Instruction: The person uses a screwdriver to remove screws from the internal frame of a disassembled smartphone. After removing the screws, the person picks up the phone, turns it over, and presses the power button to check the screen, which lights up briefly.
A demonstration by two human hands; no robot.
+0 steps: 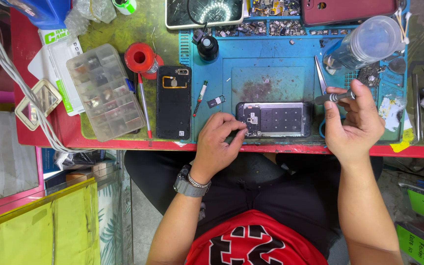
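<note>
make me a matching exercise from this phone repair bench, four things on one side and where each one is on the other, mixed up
Things:
1. opened phone
2. black back cover
3. clear parts box
4. tweezers

Places:
A. lying on the green part of the bench, left of the black back cover
B. held in the right hand
C. on the blue mat, with the left hand touching its left end
D. lying flat between the red solder spool side and the blue mat's left edge

Pairs: 1-C, 2-D, 3-A, 4-B
</note>
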